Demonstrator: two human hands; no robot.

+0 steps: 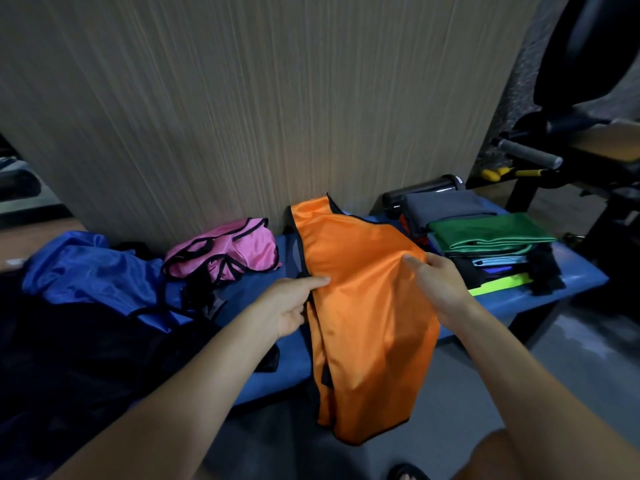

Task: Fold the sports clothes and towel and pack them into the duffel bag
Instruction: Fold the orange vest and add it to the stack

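Orange vest (pixel 360 306) is the piece being folded, draped over the tabletop (pixel 568 275) front edge with its lower half hanging off. Left of the vest: a dark bag (pixel 69 358), likely the duffel, then a blue garment (pixel 86 268) and a pink vest (pixel 225 251), both unfolded. Left hand (pixel 287 306) pinches the vest's left black-trimmed edge. Right hand (pixel 440 282) pinches its right edge, thumb on top. Right of the vest: a folded stack (pixel 485 244), green piece on top. Judgement: pull both edges taut, line up the trim, fold the sides inward, smooth creases, then double up the hanging half; the slippery fabric may slide off.
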